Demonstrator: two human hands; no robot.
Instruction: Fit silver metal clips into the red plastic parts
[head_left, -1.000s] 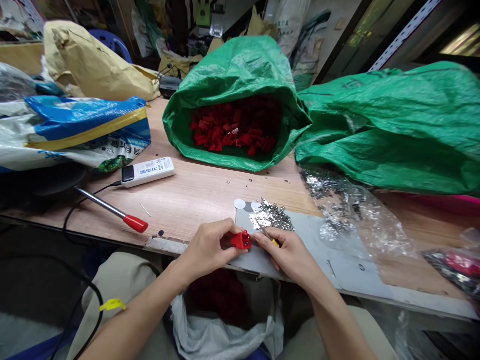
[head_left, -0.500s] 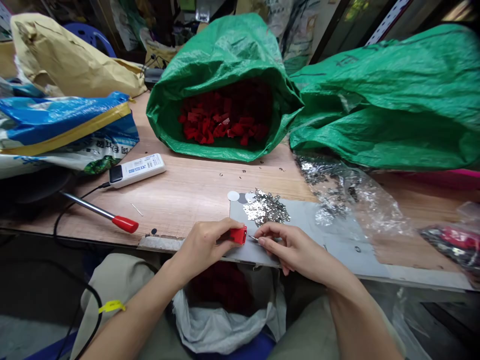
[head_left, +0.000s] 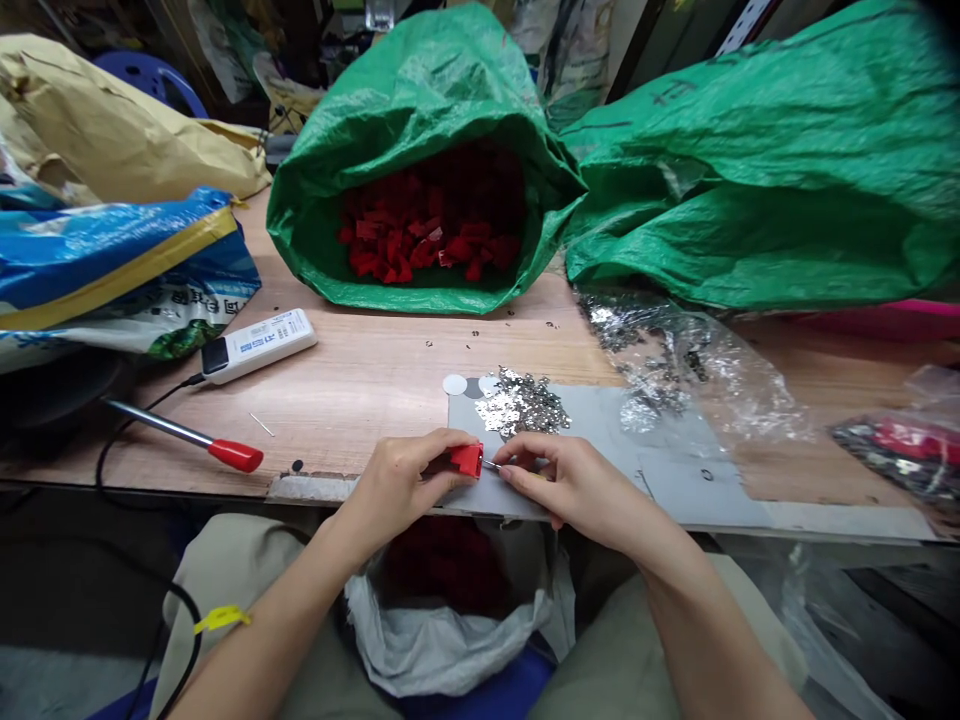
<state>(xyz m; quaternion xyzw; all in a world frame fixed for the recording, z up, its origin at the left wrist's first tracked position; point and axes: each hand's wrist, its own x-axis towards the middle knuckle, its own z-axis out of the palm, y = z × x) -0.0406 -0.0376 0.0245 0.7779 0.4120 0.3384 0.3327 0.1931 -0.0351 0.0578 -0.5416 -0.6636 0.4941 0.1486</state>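
My left hand (head_left: 405,475) pinches a small red plastic part (head_left: 467,460) near the table's front edge, its open end facing right. Between the fingertips of my right hand (head_left: 559,478) is a thin metal piece (head_left: 491,464), too small to name exactly. Its tip reaches the open end of the red part; whether it has entered, I cannot tell. Just behind both hands lies a pile of small shiny metal pieces (head_left: 525,402) on a grey sheet (head_left: 600,455).
A green sack (head_left: 420,100) full of red parts opens toward me; another green sack (head_left: 765,190) is at right. A plastic bag (head_left: 720,390) with metal pieces lies below it. At left are a white device (head_left: 259,345) and a red-handled lever (head_left: 234,455). A white sack (head_left: 442,650) hangs below the edge.
My right hand has brought the thin metal piece up to the red part, closing the gap between them. The whole view has shifted slightly.
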